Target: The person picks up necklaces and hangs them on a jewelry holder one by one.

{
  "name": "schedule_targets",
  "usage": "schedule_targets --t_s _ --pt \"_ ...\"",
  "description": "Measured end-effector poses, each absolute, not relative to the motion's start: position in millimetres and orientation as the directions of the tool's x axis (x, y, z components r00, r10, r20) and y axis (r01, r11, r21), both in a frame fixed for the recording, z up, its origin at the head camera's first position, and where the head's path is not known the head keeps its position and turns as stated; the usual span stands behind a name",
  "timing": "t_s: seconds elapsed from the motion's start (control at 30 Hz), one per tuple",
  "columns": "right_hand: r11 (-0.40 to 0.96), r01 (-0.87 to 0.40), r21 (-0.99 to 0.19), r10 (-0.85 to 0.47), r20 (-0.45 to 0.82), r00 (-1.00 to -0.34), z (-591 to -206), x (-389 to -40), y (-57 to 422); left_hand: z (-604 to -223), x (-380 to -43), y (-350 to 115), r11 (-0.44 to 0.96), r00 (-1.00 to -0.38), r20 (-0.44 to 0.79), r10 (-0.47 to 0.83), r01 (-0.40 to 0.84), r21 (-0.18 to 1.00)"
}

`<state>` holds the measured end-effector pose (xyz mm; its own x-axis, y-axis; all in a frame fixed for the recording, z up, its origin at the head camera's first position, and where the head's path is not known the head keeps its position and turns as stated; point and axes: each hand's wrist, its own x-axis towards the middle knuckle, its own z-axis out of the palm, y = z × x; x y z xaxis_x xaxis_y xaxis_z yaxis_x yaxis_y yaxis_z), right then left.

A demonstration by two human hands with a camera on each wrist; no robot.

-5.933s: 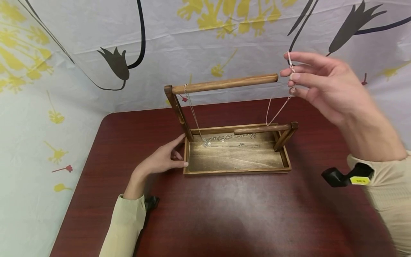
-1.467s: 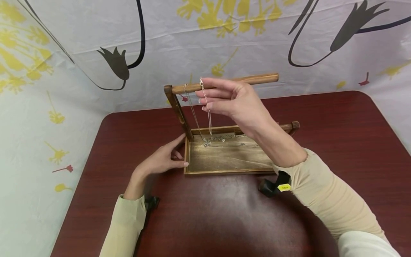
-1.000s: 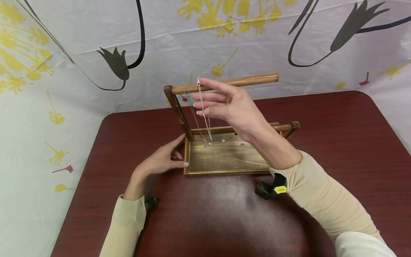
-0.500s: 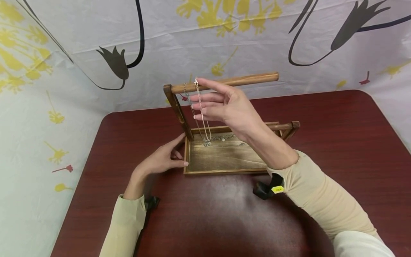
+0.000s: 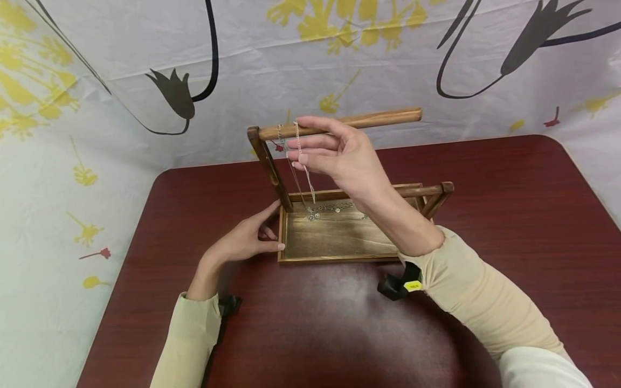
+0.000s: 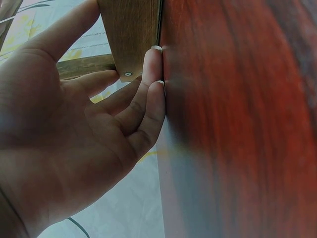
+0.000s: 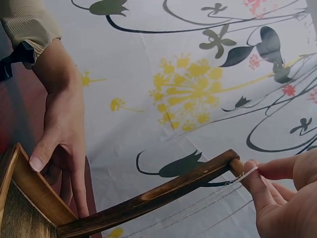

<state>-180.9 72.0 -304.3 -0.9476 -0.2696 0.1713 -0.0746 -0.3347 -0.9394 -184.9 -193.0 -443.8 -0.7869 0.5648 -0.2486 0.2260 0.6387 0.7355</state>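
Note:
In the head view my right hand (image 5: 346, 156) pinches a thin silver necklace (image 5: 309, 183) between thumb and fingers, in front of the upper wooden bar (image 5: 388, 117). Its top end is at the index fingertip, overlapping the bar, and its lower loop dangles above the tray. Just left, another necklace (image 5: 293, 171) hangs from the same bar, its pendants down by the tray floor. My left hand (image 5: 242, 237) rests against the left end of the wooden jewelry stand's tray (image 5: 339, 261), thumb at the rim and index finger near the post (image 5: 268, 170). The left wrist view shows the lower fingertips (image 6: 154, 89) at the tabletop.
A shorter, lower bar (image 5: 427, 191) stands on the right side, partly behind my right forearm. More chains (image 5: 337, 208) lie along the back of the tray floor. The dark red table (image 5: 310, 323) meets a flower-patterned sheet (image 5: 233, 108) behind and at the left.
My right hand has carried the necklace from the right side to the left part of the upper bar. In the last half second its thumb and the loop have risen slightly. My left hand stays put.

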Motion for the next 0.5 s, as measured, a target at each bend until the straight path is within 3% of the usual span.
schedule_targets --t_s 0.2,0.5 --pt "-0.359 -0.074 -0.930 -0.270 0.180 -0.946 -306.8 -181.6 70.0 -443.7 -185.0 -193.1 0.642 -0.788 -0.257 0.559 0.216 0.736" --pt "-0.283 -0.126 -0.951 -0.290 0.210 -0.934 -310.5 -179.4 72.0 -442.8 -185.2 -192.4 0.645 -0.788 -0.262 0.556 0.211 0.734"
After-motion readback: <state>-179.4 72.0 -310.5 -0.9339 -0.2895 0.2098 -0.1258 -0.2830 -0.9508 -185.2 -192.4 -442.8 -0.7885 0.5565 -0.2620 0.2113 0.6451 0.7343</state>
